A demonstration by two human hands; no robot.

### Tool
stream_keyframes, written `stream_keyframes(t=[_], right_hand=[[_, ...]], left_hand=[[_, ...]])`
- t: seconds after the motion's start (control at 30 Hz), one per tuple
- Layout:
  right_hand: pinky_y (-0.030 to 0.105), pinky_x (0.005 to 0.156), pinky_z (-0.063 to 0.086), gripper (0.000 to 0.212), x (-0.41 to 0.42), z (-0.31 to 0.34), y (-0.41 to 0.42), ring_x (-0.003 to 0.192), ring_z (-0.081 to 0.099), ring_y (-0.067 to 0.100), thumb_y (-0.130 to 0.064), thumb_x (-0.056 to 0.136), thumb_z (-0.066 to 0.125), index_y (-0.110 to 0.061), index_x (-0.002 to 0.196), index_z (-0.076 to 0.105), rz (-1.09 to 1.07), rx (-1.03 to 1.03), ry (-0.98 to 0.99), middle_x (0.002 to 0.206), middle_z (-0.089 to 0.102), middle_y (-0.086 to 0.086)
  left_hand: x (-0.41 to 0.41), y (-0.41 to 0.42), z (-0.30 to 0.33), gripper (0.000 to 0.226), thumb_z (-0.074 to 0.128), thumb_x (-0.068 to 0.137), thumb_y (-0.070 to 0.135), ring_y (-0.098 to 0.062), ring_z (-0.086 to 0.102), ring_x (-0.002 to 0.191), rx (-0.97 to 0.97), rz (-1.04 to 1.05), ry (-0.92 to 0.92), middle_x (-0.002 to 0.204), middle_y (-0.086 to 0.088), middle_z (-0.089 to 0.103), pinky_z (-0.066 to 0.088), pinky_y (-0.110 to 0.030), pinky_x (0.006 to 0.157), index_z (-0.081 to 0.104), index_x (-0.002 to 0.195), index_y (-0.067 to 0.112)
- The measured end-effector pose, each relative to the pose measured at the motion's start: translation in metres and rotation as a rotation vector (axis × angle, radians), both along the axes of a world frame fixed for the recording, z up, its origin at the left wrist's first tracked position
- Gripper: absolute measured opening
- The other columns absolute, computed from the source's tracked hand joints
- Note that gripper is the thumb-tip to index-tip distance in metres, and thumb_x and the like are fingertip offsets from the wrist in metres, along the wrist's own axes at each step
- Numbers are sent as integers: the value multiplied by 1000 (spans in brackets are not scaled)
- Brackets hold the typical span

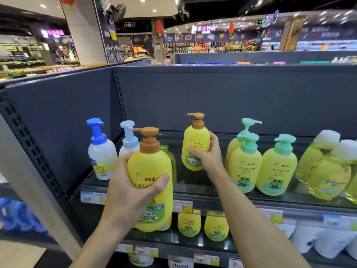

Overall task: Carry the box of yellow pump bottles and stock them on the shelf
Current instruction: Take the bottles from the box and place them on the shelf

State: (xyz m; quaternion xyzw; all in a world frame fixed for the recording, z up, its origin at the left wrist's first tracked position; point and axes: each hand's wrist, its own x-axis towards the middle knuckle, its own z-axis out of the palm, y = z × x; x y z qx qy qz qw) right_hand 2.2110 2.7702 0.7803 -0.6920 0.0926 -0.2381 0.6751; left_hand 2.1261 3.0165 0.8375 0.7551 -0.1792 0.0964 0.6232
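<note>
My left hand (pixel 133 188) grips a yellow pump bottle with a brown pump (pixel 152 165), held upright in front of the top shelf's edge. My right hand (pixel 207 155) is wrapped around a second, smaller-looking yellow bottle with a brown pump (pixel 195 140), deeper over the top shelf (pixel 212 187) and slightly tilted; I cannot tell whether its base touches the shelf. The box is out of view.
White pump bottles with blue pumps (pixel 100 149) stand at the shelf's left. Yellow-green bottles with mint pumps (pixel 260 161) stand to the right, then clear yellow bottles (pixel 326 167). More yellow bottles (pixel 202 225) sit on the shelf below. A dark back panel (pixel 212 97) closes the shelf behind.
</note>
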Motion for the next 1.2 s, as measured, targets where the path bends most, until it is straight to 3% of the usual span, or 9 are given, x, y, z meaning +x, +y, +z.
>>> stream_keyframes(t=[0.33, 0.67, 0.77, 0.87, 0.97, 1.0, 1.07, 1.13, 1.2], right_hand=[[29, 73, 57, 82, -1, -2, -9, 104, 64, 16, -13, 72, 86, -32, 138, 41, 8, 6, -8, 120, 62, -1], [25, 71, 56, 80, -4, -5, -11, 108, 64, 19, -15, 74, 85, -35, 137, 41, 34, 21, 4, 121, 63, -2], [32, 86, 56, 100, -9, -7, -7, 117, 59, 18, -22, 75, 84, -32, 153, 23, 6, -13, 37, 137, 54, 1], [42, 110, 41, 109, -28, -9, 10, 138, 40, 19, -37, 79, 79, -28, 157, 2, -92, -98, 122, 158, 30, 0], [42, 116, 33, 88, -66, -21, 34, 141, 33, 14, -46, 85, 69, -25, 154, 19, -182, -291, 129, 155, 35, -1], [42, 116, 33, 80, -80, -29, 40, 141, 33, 15, -51, 86, 64, -25, 151, 26, -158, -413, 155, 153, 38, -1], [41, 118, 30, 83, -103, -46, 47, 144, 30, 23, -64, 87, 49, -14, 151, 31, -124, -799, 313, 155, 36, 7], [43, 106, 44, 87, -112, -62, 42, 131, 51, 31, -72, 80, 49, -3, 134, 55, -202, -1193, 367, 138, 57, 15], [43, 90, 56, 75, -113, -69, 33, 110, 67, 30, -69, 69, 65, -7, 111, 70, -256, -1345, 332, 115, 71, 10]], left_hand=[[5, 3, -2, 69, 77, 46, 55, -5, 67, 82, -20, -11, 0, 92, 21, 63, 56, -19, 60, 47, 107, 44], [5, -4, -5, 72, 77, 46, 56, -4, 65, 87, 3, -44, -26, 99, 10, 61, 57, -19, 62, 46, 110, 43], [5, -6, -3, 72, 76, 46, 56, -4, 64, 86, 14, -28, -42, 99, 10, 60, 56, -19, 62, 46, 110, 41], [6, -12, 1, 71, 78, 49, 57, -4, 63, 86, 39, 7, -77, 101, 9, 61, 57, -21, 63, 45, 110, 43], [9, -23, 11, 65, 86, 58, 47, -2, 62, 84, 66, 56, -141, 99, 14, 59, 54, -20, 61, 42, 105, 49], [11, -26, 16, 64, 85, 61, 44, -3, 62, 83, 76, 68, -159, 99, 15, 59, 52, -21, 60, 41, 106, 48], [17, -35, 25, 66, 83, 63, 44, -2, 60, 84, 100, 80, -179, 98, 16, 57, 48, -19, 62, 40, 112, 40], [25, -42, 34, 66, 83, 65, 43, 0, 57, 82, 119, 89, -171, 96, 17, 55, 44, -15, 59, 41, 115, 34], [36, -49, 38, 65, 83, 66, 41, 2, 56, 79, 134, 86, -146, 93, 19, 54, 42, -13, 57, 43, 117, 31]])
